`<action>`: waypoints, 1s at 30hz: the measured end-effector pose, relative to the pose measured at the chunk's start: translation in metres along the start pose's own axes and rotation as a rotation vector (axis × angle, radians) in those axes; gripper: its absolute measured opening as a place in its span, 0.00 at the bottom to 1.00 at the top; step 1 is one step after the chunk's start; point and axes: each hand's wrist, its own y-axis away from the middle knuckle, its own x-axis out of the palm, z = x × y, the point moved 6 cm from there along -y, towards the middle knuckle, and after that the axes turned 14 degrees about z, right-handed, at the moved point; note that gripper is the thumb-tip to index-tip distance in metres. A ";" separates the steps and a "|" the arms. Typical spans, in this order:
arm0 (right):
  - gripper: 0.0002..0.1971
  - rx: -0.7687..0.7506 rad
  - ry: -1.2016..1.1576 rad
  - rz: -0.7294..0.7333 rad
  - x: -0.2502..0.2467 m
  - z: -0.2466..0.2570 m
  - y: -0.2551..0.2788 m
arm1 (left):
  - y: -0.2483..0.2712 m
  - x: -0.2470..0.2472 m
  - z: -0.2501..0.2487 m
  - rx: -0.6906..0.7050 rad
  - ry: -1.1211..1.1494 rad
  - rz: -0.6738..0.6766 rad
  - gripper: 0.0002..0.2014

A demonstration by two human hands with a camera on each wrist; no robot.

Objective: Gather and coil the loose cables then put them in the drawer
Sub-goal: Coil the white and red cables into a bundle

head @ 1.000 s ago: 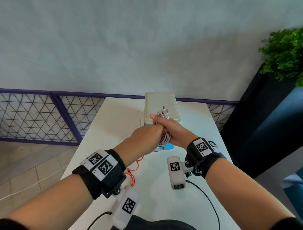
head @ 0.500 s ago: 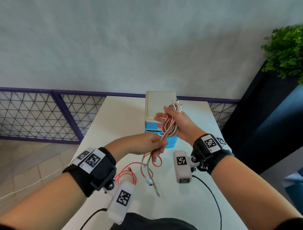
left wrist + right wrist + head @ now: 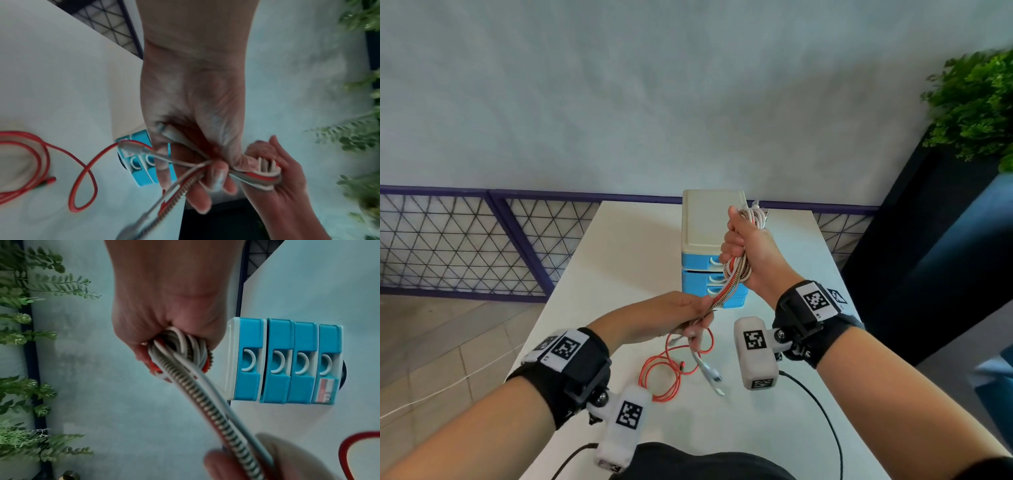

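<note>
My right hand point(image 3: 743, 246) grips an upright coil of white and red cables point(image 3: 738, 270), also seen as a cable coil point(image 3: 180, 352) in the right wrist view. From it a taut spiral-wrapped strand point(image 3: 717, 301) runs down to my left hand point(image 3: 688, 318), which pinches the strand point(image 3: 185, 181) with the loose cable tails. A loose red cable point(image 3: 671, 370) lies looped on the white table point(image 3: 626, 260), and white plug ends point(image 3: 712, 375) hang below my left hand. The blue drawer unit point(image 3: 702, 274) stands behind, with all its drawers point(image 3: 287, 361) closed.
A purple mesh railing point(image 3: 465, 240) runs behind the table. A dark planter with green foliage point(image 3: 976, 109) stands at the right. Black sensor leads point(image 3: 822, 414) trail over the near table edge.
My hands have parted: the right one rose with the coil, the left one dropped toward the table, pulling the strand straight. The red cable now lies in view.
</note>
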 end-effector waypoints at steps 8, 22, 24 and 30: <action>0.17 -0.042 0.161 -0.096 -0.021 0.016 0.000 | 0.019 -0.026 0.011 -0.049 -0.038 -0.128 0.15; 0.14 0.144 0.843 0.123 0.003 0.005 0.014 | 0.019 -0.037 -0.079 0.017 -1.366 -0.431 0.10; 0.16 0.157 0.944 0.124 0.001 0.003 0.014 | 0.016 -0.036 -0.083 0.048 -1.369 -0.404 0.08; 0.16 0.195 0.633 0.218 0.009 -0.009 0.026 | 0.006 -0.038 -0.087 0.053 -1.234 -0.316 0.11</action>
